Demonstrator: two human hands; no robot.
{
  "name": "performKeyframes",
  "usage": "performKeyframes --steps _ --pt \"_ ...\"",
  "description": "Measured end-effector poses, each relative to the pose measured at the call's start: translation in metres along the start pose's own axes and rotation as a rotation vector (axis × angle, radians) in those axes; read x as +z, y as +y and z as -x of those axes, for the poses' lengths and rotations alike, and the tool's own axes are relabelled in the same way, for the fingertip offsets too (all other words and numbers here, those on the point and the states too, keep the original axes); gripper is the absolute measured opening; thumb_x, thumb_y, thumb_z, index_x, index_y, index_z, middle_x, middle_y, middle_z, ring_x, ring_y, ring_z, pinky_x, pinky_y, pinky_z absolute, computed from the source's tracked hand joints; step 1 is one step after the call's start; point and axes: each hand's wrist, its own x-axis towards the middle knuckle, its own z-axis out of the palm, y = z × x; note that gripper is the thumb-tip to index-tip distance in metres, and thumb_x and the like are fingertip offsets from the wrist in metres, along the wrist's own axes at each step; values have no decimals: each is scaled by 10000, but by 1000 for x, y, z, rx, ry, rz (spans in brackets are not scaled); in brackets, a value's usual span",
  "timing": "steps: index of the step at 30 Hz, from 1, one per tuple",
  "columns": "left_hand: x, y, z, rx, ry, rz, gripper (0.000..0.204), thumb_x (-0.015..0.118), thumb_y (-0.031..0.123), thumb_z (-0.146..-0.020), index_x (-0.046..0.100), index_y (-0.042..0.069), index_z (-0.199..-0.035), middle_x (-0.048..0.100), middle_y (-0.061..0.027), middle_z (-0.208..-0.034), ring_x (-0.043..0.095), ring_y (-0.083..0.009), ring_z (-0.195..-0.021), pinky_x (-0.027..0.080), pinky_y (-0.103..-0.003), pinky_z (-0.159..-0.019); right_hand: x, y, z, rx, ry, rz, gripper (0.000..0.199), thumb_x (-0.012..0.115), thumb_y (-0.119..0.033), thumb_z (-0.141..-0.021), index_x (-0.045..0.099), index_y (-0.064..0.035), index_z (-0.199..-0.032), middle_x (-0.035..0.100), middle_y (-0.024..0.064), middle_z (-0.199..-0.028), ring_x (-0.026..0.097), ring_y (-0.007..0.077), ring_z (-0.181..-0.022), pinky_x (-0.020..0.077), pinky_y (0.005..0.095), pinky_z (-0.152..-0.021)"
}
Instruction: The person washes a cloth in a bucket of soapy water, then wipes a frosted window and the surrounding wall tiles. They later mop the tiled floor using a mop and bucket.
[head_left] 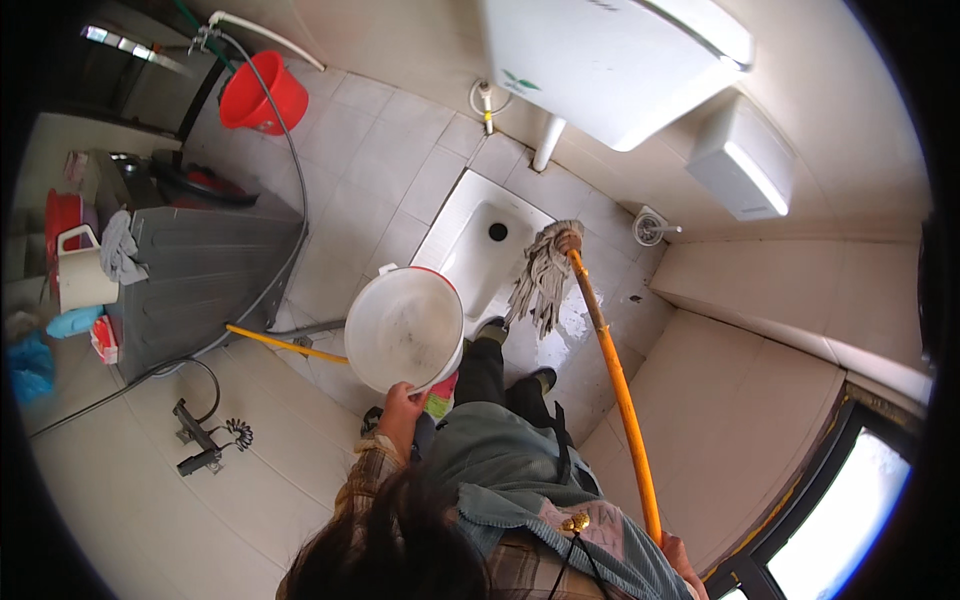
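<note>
My left hand (402,412) is closed on the near rim of a white bucket (404,325), whose inside looks stained. At the lower right, my right hand (682,562) wraps round the lower end of an orange mop handle (622,395). The mop's grey string head (545,275) is raised, with its strands hanging beside the white squat toilet (465,225). Part of the right hand is cut off by the sleeve and the handle.
A red bucket (265,95) stands at the far left under a tap. Left of me is a grey washing machine (205,280) with a hose draped by it. The cistern (610,70) and a white bin-like box (742,160) are on the far wall. A toilet brush (655,228) stands in the corner.
</note>
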Motion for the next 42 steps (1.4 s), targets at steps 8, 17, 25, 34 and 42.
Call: performKeyframes --steps 8,17,25,34,42 --pt "-2 -9 -126 226 -125 -495 181 500 35 -803 522 -76 -944 575 -172 -990 573 -280 -939 557 -397 -744 16 -128 -27 -16 27 215 168 666 -111 -692 556 -2 -755 551 45 -588 537 123 -549 418 286 -480" --pt "-3 -14 -326 94 9 450 152 506 53 -818 556 -85 -857 611 -143 -889 598 -243 -848 555 -341 -721 45 -171 -68 -22 55 319 180 670 -81 -660 499 -33 -689 487 13 -500 496 105 -413 417 262 -408" --pt "28 17 -381 -216 278 897 181 450 36 -794 563 -67 -891 620 -151 -907 626 -280 -860 580 -385 -750 58 -164 -83 -170 104 510 180 679 -157 -752 530 -94 -831 532 1 -613 478 120 -530 415 285 -482" --pt "-7 1 -383 -62 208 879 302 471 140 -882 493 -46 -1119 560 -168 -1110 566 -306 -1001 541 -403 -788 68 -161 -89 -61 81 337 184 680 -107 -746 526 -77 -842 516 -9 -618 473 85 -545 395 251 -471" --pt "-16 -25 -343 -33 329 449 353 540 240 -872 484 66 -1173 519 -128 -1120 485 -291 -1049 460 -440 -851 74 -153 -67 -31 78 454 239 681 -203 -669 550 -26 -761 567 84 -601 579 195 -542 472 317 -532"
